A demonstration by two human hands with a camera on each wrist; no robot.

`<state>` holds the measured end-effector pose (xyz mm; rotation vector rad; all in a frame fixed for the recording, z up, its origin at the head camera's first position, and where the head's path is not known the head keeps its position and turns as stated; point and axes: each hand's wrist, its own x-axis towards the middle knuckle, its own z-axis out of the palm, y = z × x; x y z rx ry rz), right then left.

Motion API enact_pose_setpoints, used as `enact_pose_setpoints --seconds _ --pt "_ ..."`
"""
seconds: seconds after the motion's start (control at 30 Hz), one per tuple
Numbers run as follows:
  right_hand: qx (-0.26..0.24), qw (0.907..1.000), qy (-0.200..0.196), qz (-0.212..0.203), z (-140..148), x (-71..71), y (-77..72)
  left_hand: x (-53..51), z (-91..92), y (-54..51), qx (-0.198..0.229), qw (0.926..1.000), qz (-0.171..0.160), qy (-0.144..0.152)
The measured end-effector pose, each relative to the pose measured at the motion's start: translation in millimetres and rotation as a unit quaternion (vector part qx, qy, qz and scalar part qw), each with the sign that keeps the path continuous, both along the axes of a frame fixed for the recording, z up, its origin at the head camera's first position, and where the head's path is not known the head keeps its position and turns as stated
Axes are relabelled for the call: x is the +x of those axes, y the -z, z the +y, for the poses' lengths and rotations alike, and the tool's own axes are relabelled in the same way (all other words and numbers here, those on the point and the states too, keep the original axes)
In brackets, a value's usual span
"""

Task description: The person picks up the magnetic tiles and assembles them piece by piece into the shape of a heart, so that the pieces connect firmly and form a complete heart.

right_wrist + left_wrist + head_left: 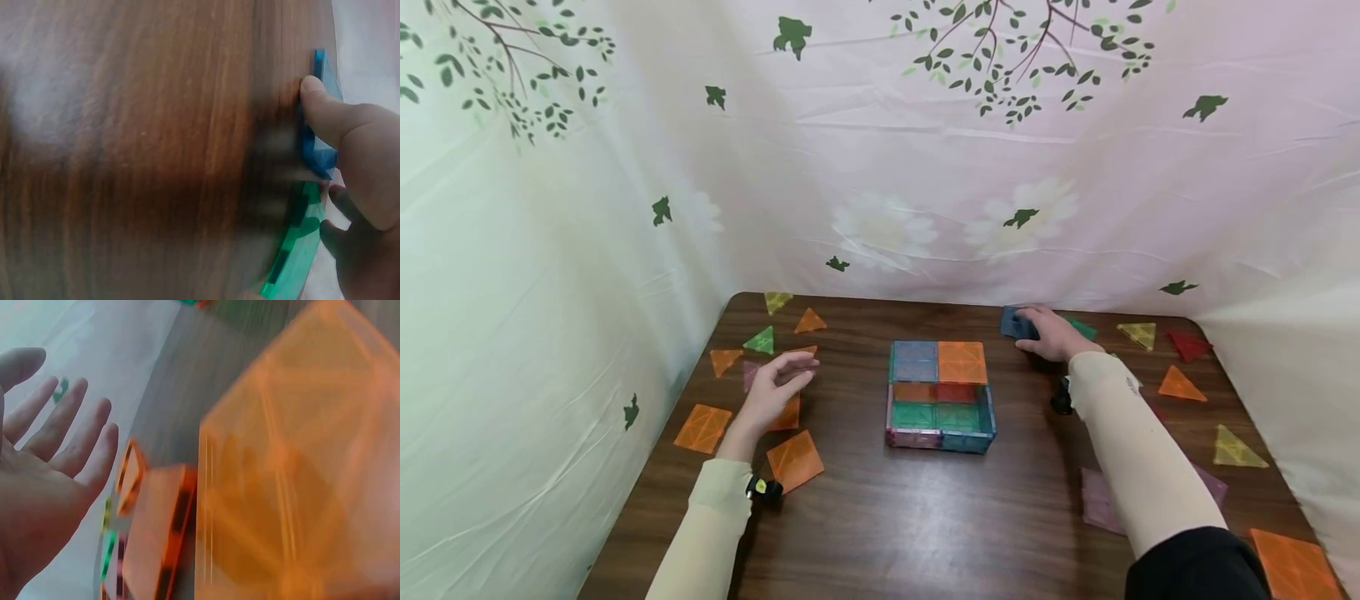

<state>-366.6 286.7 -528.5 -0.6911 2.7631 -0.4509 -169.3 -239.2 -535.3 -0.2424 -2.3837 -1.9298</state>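
In the head view, my right hand (pixel 1051 333) reaches to the table's back edge and pinches a blue magnetic tile (pixel 1011 322). The right wrist view has the thumb on the edge of this blue tile (pixel 320 134); its far side is hidden. A green tile (pixel 295 262) lies beside that hand. My left hand (pixel 775 390) is held above orange tiles at the left, holding nothing, fingers apart in the left wrist view. Mid-table stands a box of magnetic tiles (pixel 940 440), with a blue-violet tile (pixel 915 361) and an orange tile (pixel 962 362) across its back half and its front half uncovered.
At the left lie orange squares (pixel 703 428), small orange triangles (pixel 810 321) and a green triangle (pixel 761 340). On the right are yellow triangles (pixel 1236 448), a red tile (pixel 1189 345), purple tiles (pixel 1099 500) and an orange square (pixel 1296 567). A printed curtain (pixel 880 150) hangs behind the table.
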Motion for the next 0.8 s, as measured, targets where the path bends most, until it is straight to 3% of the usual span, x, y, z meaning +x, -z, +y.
enact_pose_setpoints --seconds 0.13,0.27,0.4,0.6,0.8 --pt "-0.003 0.9997 0.013 0.019 4.5 4.6 1.2 7.8 -9.7 4.4 0.001 0.9997 -0.017 -0.019" --pt "-0.003 0.9994 0.022 0.028 7.2 14.2 -2.3 16.2 -16.4 8.7 -0.029 0.9989 -0.023 -0.029" --pt "-0.049 0.9970 0.028 0.053 10.0 30.6 -10.6 25.3 -26.8 12.1 -0.061 0.9971 -0.016 -0.044" --pt "-0.153 0.9828 0.009 0.103 0.8 75.4 -29.5 38.1 -44.8 13.6 -0.088 0.9942 -0.009 -0.062" --pt "-0.189 0.9669 -0.077 0.153 -24.8 126.4 -43.9 43.8 -54.5 17.1 -0.154 0.9859 -0.028 -0.059"
